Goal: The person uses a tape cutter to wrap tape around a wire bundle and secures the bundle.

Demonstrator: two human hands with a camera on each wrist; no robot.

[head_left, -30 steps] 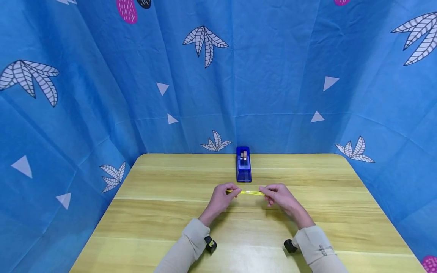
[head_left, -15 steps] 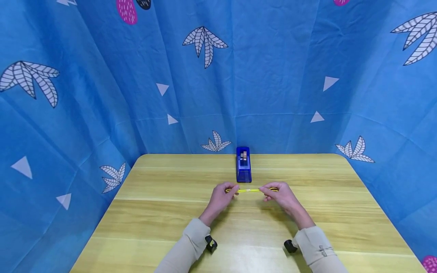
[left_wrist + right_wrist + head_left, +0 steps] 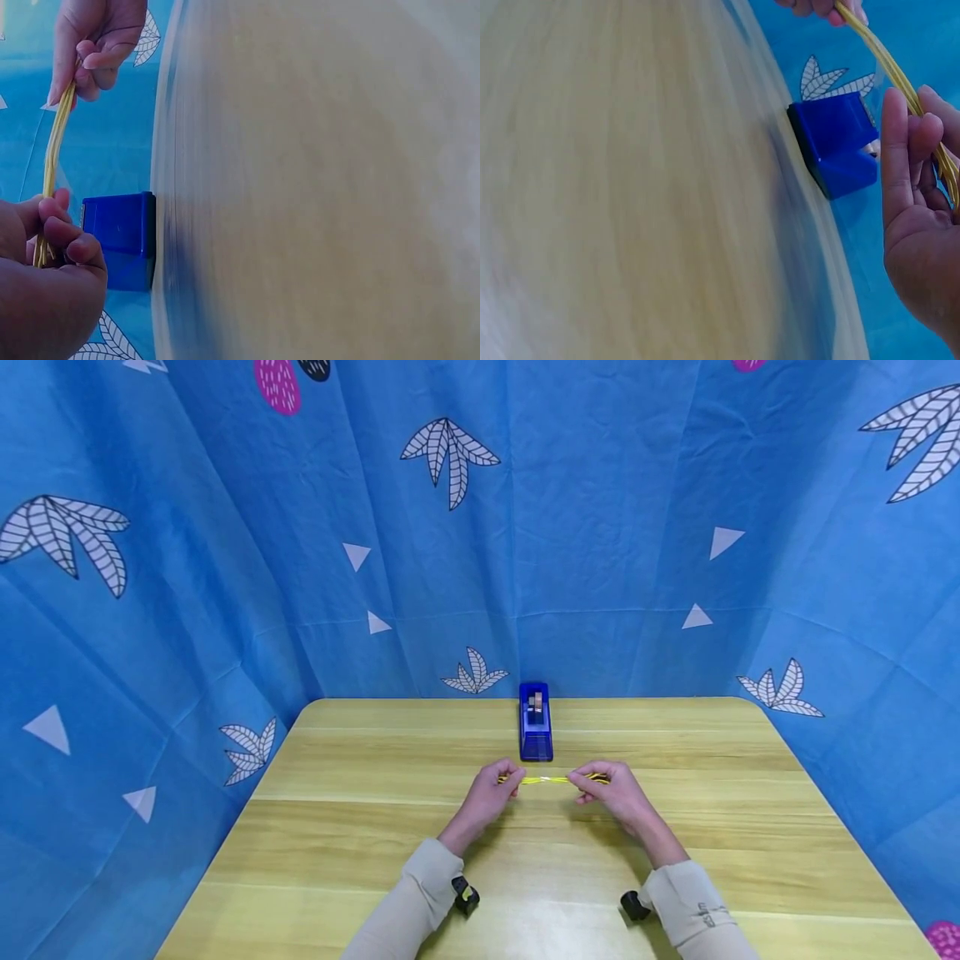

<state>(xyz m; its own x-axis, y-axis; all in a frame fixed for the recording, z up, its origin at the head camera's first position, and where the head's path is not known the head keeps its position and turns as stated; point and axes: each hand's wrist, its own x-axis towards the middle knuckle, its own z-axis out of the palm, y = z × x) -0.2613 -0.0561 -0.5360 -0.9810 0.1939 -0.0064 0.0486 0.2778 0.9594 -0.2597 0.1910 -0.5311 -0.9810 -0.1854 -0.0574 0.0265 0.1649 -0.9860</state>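
A thin bundle of yellow cord is held level between both hands, with a small whitish patch, perhaps clear tape, around its middle. My left hand pinches the left end between thumb and fingers. The right end is pinched by my right hand, and looped strands stick out behind the thumb. Several strands run side by side in the right wrist view. Just beyond the bundle stands a blue tape dispenser, touched by neither hand; it also shows in the left wrist view as a blue block.
The light wooden table spreads around both arms. A blue patterned curtain hangs behind it and along both sides. Black wrist cameras sit by the sleeve cuffs.
Since a second ago the bundle has shifted or turned slightly in the fingers, and looped strands now show behind the right thumb. Both hands stay nearly in place. The tape dispenser has not moved.
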